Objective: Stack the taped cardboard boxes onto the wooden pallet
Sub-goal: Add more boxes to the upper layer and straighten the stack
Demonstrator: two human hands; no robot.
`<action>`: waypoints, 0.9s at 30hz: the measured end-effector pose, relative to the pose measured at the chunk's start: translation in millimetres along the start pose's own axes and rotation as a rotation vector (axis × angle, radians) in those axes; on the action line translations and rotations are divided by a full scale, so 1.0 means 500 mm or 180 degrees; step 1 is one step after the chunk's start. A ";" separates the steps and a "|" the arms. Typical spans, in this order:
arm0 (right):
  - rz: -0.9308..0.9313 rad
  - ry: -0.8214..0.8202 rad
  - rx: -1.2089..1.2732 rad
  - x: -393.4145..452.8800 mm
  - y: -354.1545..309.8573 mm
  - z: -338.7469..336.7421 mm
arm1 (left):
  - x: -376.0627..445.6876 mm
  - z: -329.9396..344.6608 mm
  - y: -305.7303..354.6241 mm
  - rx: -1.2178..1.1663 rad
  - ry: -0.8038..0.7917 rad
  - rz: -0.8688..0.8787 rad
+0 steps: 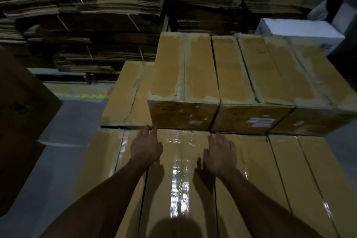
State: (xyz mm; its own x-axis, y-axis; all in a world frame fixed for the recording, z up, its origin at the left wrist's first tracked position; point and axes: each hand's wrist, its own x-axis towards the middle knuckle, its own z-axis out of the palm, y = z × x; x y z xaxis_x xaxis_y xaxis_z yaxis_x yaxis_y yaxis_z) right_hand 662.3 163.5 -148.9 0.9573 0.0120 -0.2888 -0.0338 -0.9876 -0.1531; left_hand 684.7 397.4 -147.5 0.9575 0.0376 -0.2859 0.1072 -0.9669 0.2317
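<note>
Reaching flat, both hands' grip (184,151) meets upper box (183,83).

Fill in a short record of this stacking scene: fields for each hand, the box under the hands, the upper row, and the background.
Left hand: flat, fingers straight, on glossy taped box
Right hand: flat on same box
Upper row: three boxes side by side, one layer higher, beyond the fingertips
Background: flattened cardboard stacks; white box
Pallet: not visible

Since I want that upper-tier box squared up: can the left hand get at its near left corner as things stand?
Probably yes: the left hand lies open on the taped box, fingertips already at the upper box bottom corner, nothing between.
</note>
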 end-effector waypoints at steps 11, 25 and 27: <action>0.0627 -0.0245 0.0888 -0.620 -0.048 0.092 | -0.586 0.072 0.013 0.0299 -0.0540 0.0335; 0.1374 -0.0023 0.1031 -1.127 0.082 0.109 | -0.997 0.100 0.073 0.0472 -0.0405 0.1456; 0.1530 0.0032 0.1101 -1.162 0.129 0.106 | -1.013 0.109 0.110 0.0559 -0.0417 0.1644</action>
State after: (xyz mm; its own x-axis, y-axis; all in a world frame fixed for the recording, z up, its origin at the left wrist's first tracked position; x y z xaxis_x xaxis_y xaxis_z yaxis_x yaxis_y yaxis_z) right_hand 88.7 101.2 -40.9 0.8141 -0.4274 -0.3932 -0.5545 -0.7735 -0.3071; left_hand 191.2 311.4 -40.7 0.8314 -0.4728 -0.2920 -0.4238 -0.8793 0.2171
